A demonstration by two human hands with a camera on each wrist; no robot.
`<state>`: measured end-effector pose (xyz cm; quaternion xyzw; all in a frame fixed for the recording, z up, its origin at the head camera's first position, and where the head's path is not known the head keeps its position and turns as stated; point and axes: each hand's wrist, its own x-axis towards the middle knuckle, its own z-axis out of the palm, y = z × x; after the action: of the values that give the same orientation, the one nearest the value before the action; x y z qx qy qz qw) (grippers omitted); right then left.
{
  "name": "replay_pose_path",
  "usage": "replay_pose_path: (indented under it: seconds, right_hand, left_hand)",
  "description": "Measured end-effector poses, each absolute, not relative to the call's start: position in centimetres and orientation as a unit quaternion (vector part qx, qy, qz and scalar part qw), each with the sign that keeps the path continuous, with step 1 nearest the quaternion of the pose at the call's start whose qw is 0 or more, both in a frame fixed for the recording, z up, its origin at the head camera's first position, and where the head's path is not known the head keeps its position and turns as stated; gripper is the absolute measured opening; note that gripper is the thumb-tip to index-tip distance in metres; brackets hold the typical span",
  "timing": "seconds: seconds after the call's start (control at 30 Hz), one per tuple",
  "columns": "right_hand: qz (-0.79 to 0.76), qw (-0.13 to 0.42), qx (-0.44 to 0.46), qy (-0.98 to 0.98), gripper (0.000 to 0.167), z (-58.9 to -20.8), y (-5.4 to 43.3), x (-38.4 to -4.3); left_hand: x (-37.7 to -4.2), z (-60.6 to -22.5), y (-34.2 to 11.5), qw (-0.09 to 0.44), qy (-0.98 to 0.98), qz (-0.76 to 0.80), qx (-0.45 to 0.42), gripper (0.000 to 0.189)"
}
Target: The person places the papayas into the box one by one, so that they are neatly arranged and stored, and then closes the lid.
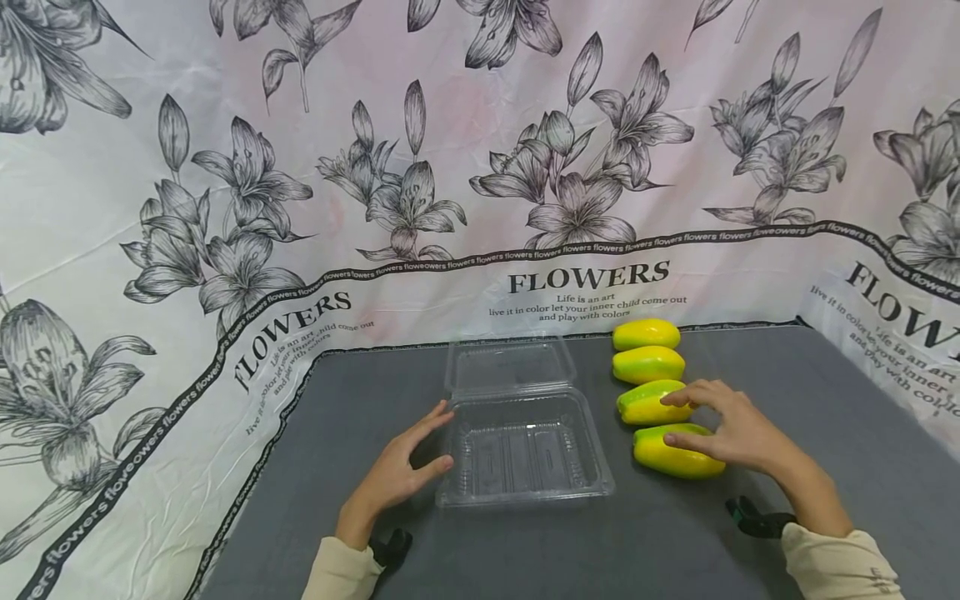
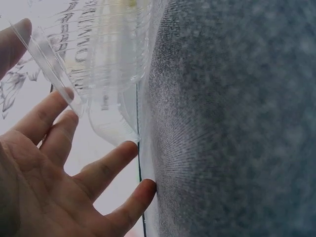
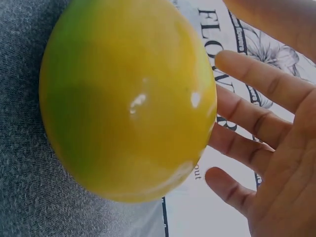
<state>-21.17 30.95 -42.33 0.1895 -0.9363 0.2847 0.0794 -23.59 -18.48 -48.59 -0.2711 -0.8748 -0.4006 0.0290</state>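
Two cream sleeves (image 1: 341,571) are seen nearest the camera, at the bottom edge of the head view, with a bare left hand (image 1: 397,467) and a bare right hand (image 1: 738,429) extended from them. Beneath, a dark grey, fabric-textured tabletop (image 1: 480,550) is spread across the lower part of the frame, enclosed at the back and sides by a white, pink-tinged curtain (image 1: 420,50) printed with black line-drawn flowers (image 1: 581,212). One clear plastic hinged container (image 1: 525,493) is set at lower centre, its lid (image 1: 510,367) laid open toward the back. Four glossy yellow-green oval fruits (image 1: 678,462) are lined up in one column right of centre. By the container's left edge the left hand is held with fingers spread and nothing gripped; over the two nearest fruits the right hand is held with fingers loosely parted, closed round neither, and whether they are touched cannot be told. On the curtain, "FLOWERS" can be read three times, cut off at the right edge; under the middle one, "Life is an art live it in color let your inner child come out and play with colors" is printed, and "flowers" is repeated along a black band (image 1: 480,261).
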Motion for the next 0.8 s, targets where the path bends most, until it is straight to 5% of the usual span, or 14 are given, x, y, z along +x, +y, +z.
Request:
replay_pose_path:
  seconds: [0.8]
  right_hand:
    - [0.265,0.022,0.218,-0.939,0.044,-43.5,31.1,-21.6]
  left_hand:
    - [-23.4,-48.1,-18.5,0.018,-0.876,-0.4,-0.27,0.065]
